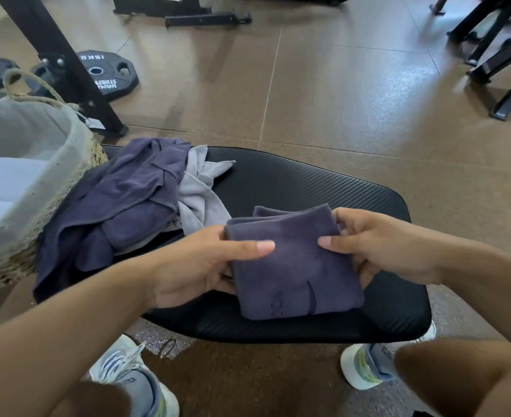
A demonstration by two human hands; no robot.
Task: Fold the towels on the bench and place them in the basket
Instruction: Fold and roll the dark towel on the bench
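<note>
We note the brown tiled floor (323,94) all round, with black machine frames (67,70) far beyond our fingers and a weight plate (103,73) lying flat to their far left. The black padded counter (308,188) sits directly under both hands. Left of our left fingers, the woven basket (37,188) with its grey liner stands at the counter's end, something pale folded inside it. Between the basket and our left fingers lies the unfolded pile: a dark purple towel (122,200) crumpled over a light grey towel (197,194), the grey one nearer our fingers. The folded purple towel (293,266) is held between our hands, its lower edge hanging near the counter's front. Our left hand (200,266) grasps its left edge, thumb on top, the fingers (227,282) curled beneath. Our right hand (383,245) grasps the right edge likewise, thumb laid on the cloth. Below our fingers, two pale sneakers (128,383) rest on the floor.
</note>
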